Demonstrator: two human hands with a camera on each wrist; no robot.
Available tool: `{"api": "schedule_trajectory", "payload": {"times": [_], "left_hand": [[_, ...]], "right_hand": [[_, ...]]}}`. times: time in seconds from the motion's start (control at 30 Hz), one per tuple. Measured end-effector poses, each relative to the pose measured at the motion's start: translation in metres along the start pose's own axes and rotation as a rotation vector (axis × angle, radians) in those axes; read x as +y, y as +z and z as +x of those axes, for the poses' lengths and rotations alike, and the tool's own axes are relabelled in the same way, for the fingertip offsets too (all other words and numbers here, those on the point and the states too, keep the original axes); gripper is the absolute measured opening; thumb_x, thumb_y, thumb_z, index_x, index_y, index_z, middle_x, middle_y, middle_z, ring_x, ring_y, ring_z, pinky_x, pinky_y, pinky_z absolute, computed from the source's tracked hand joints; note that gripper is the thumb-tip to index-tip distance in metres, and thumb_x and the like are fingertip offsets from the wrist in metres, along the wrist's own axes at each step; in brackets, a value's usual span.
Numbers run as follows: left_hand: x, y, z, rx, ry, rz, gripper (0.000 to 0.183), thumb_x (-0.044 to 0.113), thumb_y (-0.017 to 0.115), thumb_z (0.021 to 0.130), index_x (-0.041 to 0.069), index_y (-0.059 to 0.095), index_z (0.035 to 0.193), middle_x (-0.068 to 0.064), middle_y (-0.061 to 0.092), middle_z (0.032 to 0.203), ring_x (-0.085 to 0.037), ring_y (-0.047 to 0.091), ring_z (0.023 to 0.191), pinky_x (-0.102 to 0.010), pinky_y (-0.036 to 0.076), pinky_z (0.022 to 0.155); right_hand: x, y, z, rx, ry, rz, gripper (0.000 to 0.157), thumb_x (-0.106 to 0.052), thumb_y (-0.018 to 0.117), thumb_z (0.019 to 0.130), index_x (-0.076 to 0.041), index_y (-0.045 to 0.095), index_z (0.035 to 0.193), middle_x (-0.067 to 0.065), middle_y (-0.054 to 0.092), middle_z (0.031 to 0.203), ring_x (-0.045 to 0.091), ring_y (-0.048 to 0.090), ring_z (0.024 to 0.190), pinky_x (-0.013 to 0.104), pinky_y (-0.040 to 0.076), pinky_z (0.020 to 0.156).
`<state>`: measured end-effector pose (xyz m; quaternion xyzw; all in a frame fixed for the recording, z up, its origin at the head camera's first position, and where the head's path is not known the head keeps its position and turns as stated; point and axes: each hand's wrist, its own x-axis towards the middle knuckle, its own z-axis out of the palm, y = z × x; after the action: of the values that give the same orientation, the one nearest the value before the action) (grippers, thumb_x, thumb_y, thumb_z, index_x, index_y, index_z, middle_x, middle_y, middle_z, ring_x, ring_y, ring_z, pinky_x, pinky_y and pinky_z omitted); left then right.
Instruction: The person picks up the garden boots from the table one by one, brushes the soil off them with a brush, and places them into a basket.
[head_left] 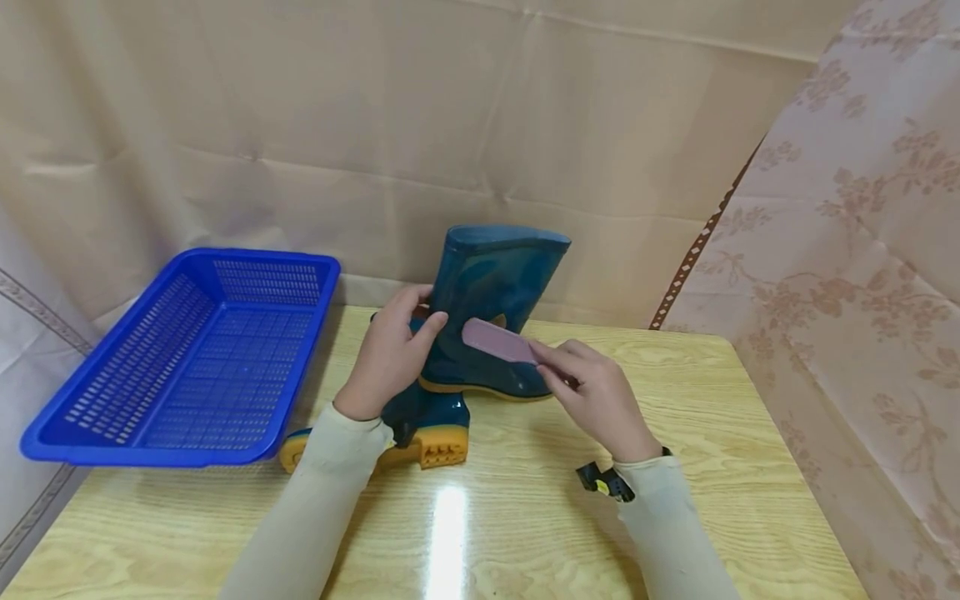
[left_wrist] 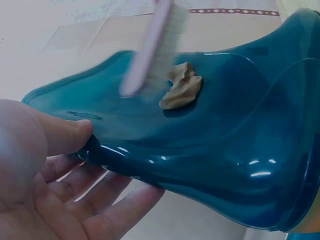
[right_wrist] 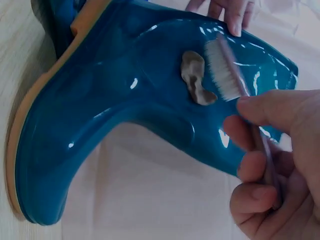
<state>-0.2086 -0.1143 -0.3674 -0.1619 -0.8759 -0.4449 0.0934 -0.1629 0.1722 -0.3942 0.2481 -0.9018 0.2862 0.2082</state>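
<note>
A dark teal rubber boot (head_left: pixel 487 279) stands near upright, its toe to the right in the head view. My left hand (head_left: pixel 390 354) grips the back of its shaft, thumb on the near side and fingers behind. On the shaft's side sits a brown, mud-like lump (left_wrist: pixel 184 90). My right hand (head_left: pixel 600 400) holds a brush (head_left: pixel 498 342) with a pink handle and pale bristles (right_wrist: pixel 220 70). In the right wrist view the bristles are right beside the lump, facing it. A second boot (head_left: pixel 442 408) with a yellow-orange sole lies on its side under my left forearm.
A blue plastic basket (head_left: pixel 187 457) with slotted walls stands on the left of the wood-grain table (head_left: pixel 720 467). Beige cloth (head_left: pixel 360 167) hangs behind, and floral cloth (head_left: pixel 885 250) on the right. A black wrist device (head_left: pixel 603 482) sits at my right cuff.
</note>
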Motion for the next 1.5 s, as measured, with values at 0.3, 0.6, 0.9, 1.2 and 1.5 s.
{"api": "schedule_trajectory", "payload": {"times": [0.3, 0.6, 0.9, 1.2, 1.5], "left_hand": [[0.0009, -0.0004, -0.0010, 0.003, 0.071, -0.015, 0.040, 0.021, 0.060, 0.107, 0.007, 0.054, 0.144, -0.012, 0.062, 0.132, -0.028, 0.060, 0.115, -0.048, 0.055, 0.091], [-0.0023, 0.0007, 0.0014, -0.003, 0.018, 0.000, 0.044, 0.025, 0.059, 0.107, 0.007, 0.051, 0.147, -0.013, 0.059, 0.138, -0.030, 0.059, 0.122, -0.050, 0.054, 0.096], [-0.0018, 0.0004, 0.0002, -0.005, 0.033, -0.023, 0.042, 0.026, 0.059, 0.107, 0.008, 0.053, 0.145, -0.011, 0.060, 0.136, -0.028, 0.059, 0.121, -0.050, 0.054, 0.096], [-0.0006, 0.0028, 0.0007, -0.008, 0.095, -0.038, 0.037, 0.025, 0.061, 0.106, 0.010, 0.058, 0.140, -0.008, 0.064, 0.133, -0.025, 0.061, 0.117, -0.048, 0.055, 0.096], [-0.0037, 0.0033, 0.0013, 0.012, 0.045, -0.033, 0.040, 0.026, 0.059, 0.107, 0.008, 0.056, 0.142, -0.011, 0.063, 0.133, -0.028, 0.060, 0.119, -0.050, 0.053, 0.096]], "right_hand": [[-0.0022, 0.0006, 0.0001, 0.012, 0.046, 0.022, 0.036, -0.011, 0.072, 0.098, -0.015, 0.071, 0.134, -0.003, 0.068, 0.090, 0.009, 0.046, 0.064, 0.025, 0.038, 0.053], [-0.0012, -0.0042, -0.0002, -0.124, 0.159, -0.005, 0.037, -0.014, 0.070, 0.100, -0.017, 0.069, 0.137, -0.003, 0.064, 0.085, 0.012, 0.046, 0.064, 0.027, 0.038, 0.053], [-0.0015, -0.0023, 0.0005, -0.040, 0.014, -0.002, 0.036, -0.013, 0.073, 0.098, -0.017, 0.071, 0.134, -0.005, 0.065, 0.088, 0.008, 0.047, 0.065, 0.025, 0.040, 0.054], [-0.0054, 0.0010, 0.0013, -0.028, -0.008, -0.020, 0.037, -0.012, 0.074, 0.096, -0.017, 0.072, 0.133, -0.004, 0.067, 0.089, 0.008, 0.048, 0.066, 0.024, 0.040, 0.054], [-0.0037, -0.0013, 0.0006, -0.083, 0.081, -0.021, 0.037, -0.013, 0.072, 0.099, -0.019, 0.070, 0.135, -0.003, 0.067, 0.088, 0.010, 0.047, 0.064, 0.026, 0.039, 0.054]]}}
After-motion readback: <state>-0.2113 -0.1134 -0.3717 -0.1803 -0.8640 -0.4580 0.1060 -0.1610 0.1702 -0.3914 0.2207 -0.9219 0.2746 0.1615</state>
